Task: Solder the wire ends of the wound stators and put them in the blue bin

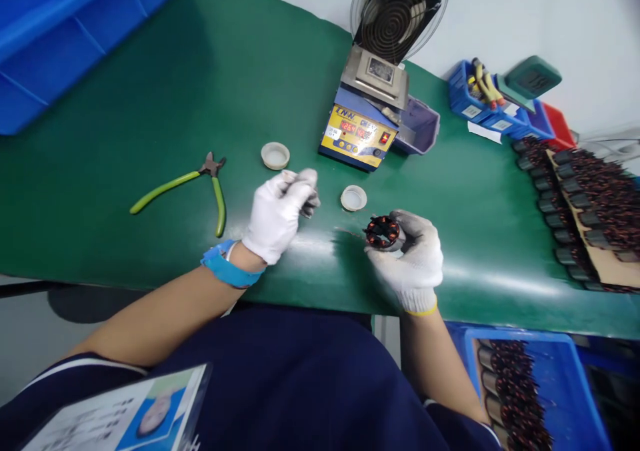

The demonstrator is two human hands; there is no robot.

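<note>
My right hand (414, 257), in a white glove, is closed around a small round wound coil part (382, 231) with copper windings, held just above the green mat (200, 104). My left hand (280, 211), also gloved and wearing a blue wrist strap (227, 269), is pinched shut over the mat to the left of the coil; what its fingertips hold is too small to name. Two small white caps (275, 155) (353, 198) lie on the mat near the hands.
Green-handled cutters (200, 183) lie at the left. A solder pot with a yellow panel (365, 127) and a fan (395, 14) stand behind. Rows of wound coils (590, 204) sit on cardboard at right. Blue bins (60, 37) (525, 384) hold parts.
</note>
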